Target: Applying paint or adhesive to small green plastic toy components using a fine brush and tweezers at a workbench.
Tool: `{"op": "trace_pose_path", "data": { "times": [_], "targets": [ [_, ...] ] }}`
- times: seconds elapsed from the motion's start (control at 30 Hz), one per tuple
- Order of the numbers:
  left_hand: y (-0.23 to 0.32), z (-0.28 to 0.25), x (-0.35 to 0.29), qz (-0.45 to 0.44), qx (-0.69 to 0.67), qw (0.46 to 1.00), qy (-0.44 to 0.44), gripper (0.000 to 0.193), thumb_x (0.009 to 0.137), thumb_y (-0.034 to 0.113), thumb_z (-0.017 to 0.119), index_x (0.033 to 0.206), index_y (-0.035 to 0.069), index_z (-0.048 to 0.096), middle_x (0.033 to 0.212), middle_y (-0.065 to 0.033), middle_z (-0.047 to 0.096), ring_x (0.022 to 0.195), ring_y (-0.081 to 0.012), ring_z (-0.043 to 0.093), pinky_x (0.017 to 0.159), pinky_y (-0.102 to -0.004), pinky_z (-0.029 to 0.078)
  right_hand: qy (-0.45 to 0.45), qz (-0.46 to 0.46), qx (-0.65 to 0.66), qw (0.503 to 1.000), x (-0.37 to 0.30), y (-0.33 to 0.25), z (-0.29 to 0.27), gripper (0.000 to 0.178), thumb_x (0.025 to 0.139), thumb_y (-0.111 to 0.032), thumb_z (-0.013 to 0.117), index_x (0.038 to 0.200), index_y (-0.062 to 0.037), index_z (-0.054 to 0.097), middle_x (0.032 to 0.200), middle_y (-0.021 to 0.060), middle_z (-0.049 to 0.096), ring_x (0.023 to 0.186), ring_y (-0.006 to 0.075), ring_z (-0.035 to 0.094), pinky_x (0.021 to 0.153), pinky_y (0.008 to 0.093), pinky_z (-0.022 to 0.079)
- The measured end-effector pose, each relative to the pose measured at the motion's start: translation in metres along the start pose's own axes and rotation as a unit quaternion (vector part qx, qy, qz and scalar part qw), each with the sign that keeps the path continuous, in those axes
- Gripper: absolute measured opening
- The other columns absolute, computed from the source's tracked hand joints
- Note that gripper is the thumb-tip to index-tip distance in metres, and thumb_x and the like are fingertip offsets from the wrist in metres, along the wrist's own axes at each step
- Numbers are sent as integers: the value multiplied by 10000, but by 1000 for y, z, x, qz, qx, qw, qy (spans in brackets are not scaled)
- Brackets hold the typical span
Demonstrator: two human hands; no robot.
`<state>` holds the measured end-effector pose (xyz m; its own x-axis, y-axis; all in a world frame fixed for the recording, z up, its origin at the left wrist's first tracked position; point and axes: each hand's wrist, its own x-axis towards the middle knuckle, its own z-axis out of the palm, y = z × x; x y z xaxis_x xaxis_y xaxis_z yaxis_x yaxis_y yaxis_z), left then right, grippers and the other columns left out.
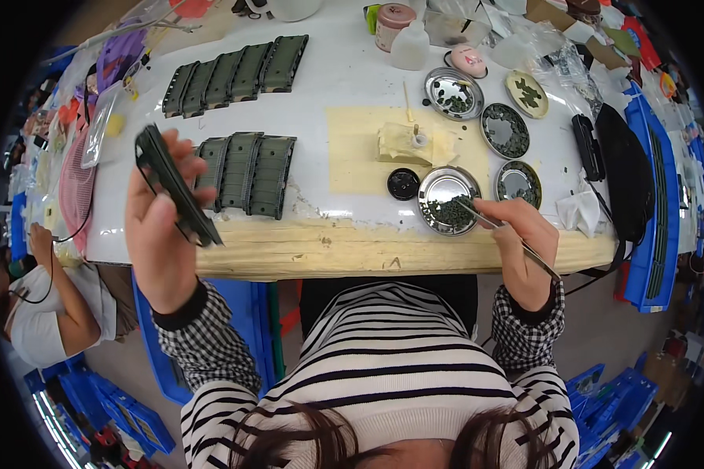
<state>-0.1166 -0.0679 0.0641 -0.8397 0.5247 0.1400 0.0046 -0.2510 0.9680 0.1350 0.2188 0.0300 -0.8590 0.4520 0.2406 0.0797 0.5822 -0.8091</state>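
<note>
The right hand (524, 234) pinches tweezers (497, 224) whose tips point left into the near dish (446, 199) (full of small green parts); the left hand (160, 227) grips a dark panel (176, 187), well apart.

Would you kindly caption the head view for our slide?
Left hand holds a dark green slotted strip; right hand dips tweezers into a metal dish.

Probably workshop: parts dishes (447, 201), crowded workbench (352, 86)

I see bare counter (352, 86) open between the green panels (246, 172) and the metal dishes (446, 199); a black cap (404, 184) and glue bottle (419, 139) crowd the right.
</note>
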Motion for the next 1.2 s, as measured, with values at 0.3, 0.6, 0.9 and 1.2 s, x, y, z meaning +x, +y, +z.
{"op": "trace_pose_path", "data": {
  "times": [0.3, 0.6, 0.9, 1.2],
  "targets": [
    [-53, 77, -36, -168, -236, 957, -33, 420, 930, 89, 585, 1303, 3, 411, 1081, -160, 600, 838, -219, 677, 794, -390, 597, 7, 9, -5, 1000, 3, 17, 17, 110, 841, -51, 685, 944, -23, 714, 811, 83, 673, 761, 240, 605, 714, 339, 453],
    [-58, 75, -50, -218, -210, 953, -16, 397, 1018, 142, 482, 1387, 21, 400, 1165, -165, 626, 964, -229, 663, 865, -394, 549, 20, -71, -84, 994, 20, 20, 20, 90, 871, -123, 669, 917, -55, 705, 814, 64, 661, 737, 251, 557, 713, 356, 390],
    [-60, 88, -52, -254, -233, 937, -52, 345, 998, 82, 513, 1324, 12, 427, 1218, -199, 597, 1030, -249, 657, 901, -390, 567, 11, -61, -72, 995, 22, 20, 23, 96, 880, -121, 662, 921, -45, 702, 822, 82, 666, 744, 260, 574, 707, 358, 408],
    [-55, 100, -56, -207, -170, 962, -58, 684, 985, 39, 491, 1546, 165, 122, 1319, -202, 514, 932, -212, 679, 839, -356, 578, 8, -75, -100, 992, 26, 19, 30, 89, 879, -115, 662, 905, -36, 692, 816, 89, 670, 736, 274, 577, 691, 369, 425]
  ]
}}
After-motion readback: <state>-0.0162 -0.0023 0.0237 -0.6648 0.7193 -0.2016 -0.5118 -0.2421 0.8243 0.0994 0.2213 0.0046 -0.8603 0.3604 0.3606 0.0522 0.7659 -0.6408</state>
